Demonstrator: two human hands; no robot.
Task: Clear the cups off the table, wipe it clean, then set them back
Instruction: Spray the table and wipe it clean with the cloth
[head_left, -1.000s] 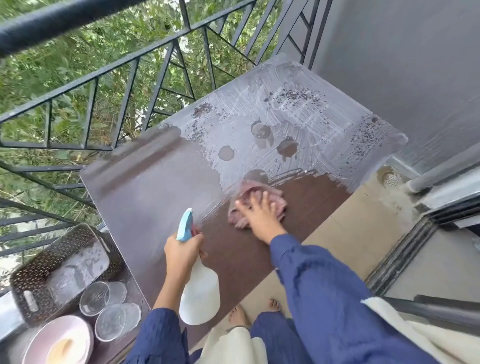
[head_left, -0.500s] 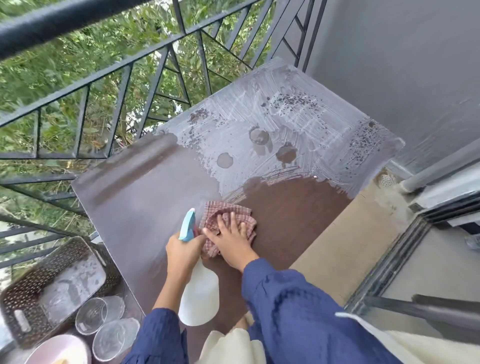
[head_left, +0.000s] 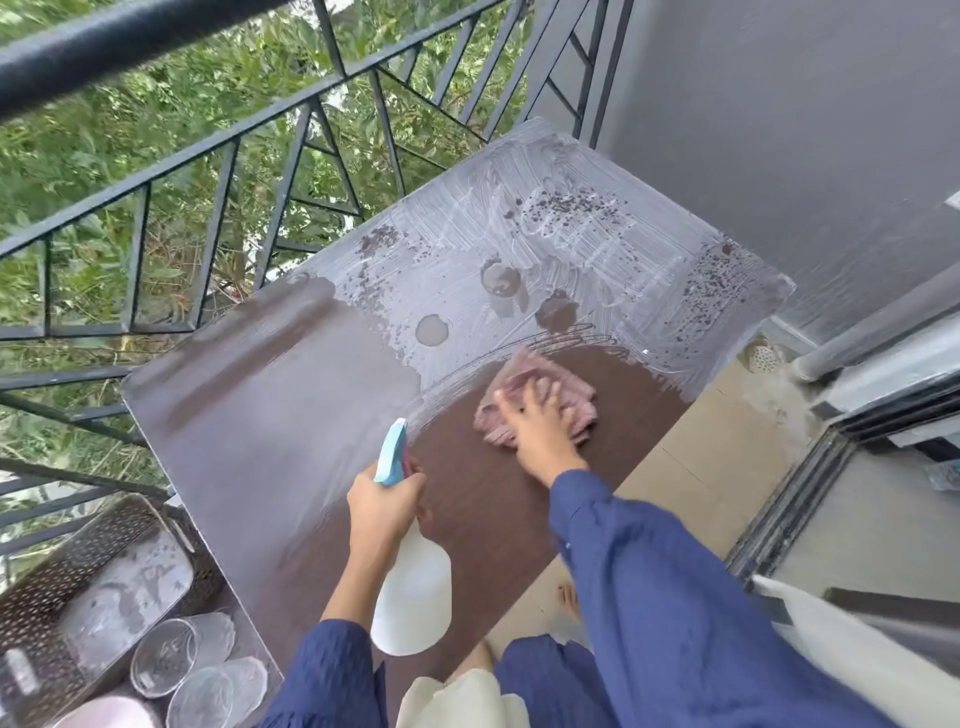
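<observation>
**Wiping under way: far half of table at risk of being left smeared**

Head view. The right hand (head_left: 540, 421) lay flat, fingers spread, pressing a pink cloth (head_left: 535, 402) onto the table (head_left: 249, 415); it was blurred, so I could not tell how firmly it bore down. The left hand (head_left: 387, 506) was clenched round the neck of a white spray bottle (head_left: 413, 592), held low over the near edge.

Beyond the cloth, the surface carried a pale film (head_left: 545, 234), dark specks and round ring marks; nearer than the cloth it looked dark and clean. The cups (head_left: 197, 662) stood off the table, below and left of the bottle hand, beside a perforated basket (head_left: 67, 577).

Risks, as judged:
- The soiled cloth could drag specks back over cleaned wood.
- The bottle could knock the edge, or drip onto the cups.
- Film near the far corners might be missed.
</observation>
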